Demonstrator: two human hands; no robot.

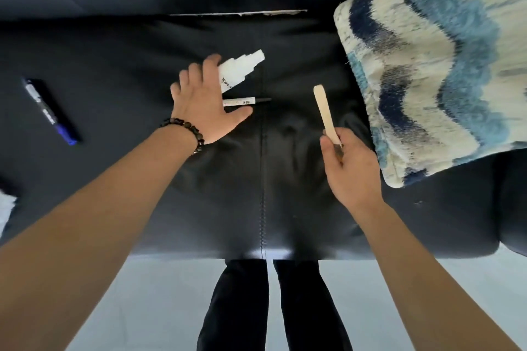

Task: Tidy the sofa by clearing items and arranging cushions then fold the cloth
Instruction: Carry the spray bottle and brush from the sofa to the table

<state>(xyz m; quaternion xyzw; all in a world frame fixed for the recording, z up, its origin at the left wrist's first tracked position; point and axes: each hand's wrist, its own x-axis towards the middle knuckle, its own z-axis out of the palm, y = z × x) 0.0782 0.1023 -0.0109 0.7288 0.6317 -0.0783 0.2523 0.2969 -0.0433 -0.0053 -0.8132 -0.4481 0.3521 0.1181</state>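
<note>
The left hand (204, 102) is spread wide, palm down, over the sofa (114, 60) seat, its fingers touching the near side of a white spray bottle (239, 71) while a thin pen (245, 101) pokes out from under the palm just below. It grips nothing yet; the open spread looks meant to gather bottle and pen in one sweep. The bottle lies on its side with the nozzle pointing away and to the right, so it may roll if nudged rather than clasped. The right hand (349, 168) is closed on the lower end of a flat wooden stick (325, 112), pinched between thumb and fingers and raised clear of the seat with its free end pointing away, which keeps that hand occupied while the other collects. A blue marker (51, 111) lies well apart on the left of the seat, untouched. A cushion (433, 71) with wavy blue and cream bands sits tilted at the right end, one corner hanging towards the front edge, so it has yet to be set straight. A bit of white fabric (7, 205) shows at the far left edge; whether it is the cloth to be folded cannot be told. The clearing step seems to be in hand, with arranging and folding left.

The sofa is dark and smooth, with a stitched seam running front to back between the hands. Pale floor (159, 293) lies below, where the person's dark-trousered legs (273, 308) stand against the sofa front.
</note>
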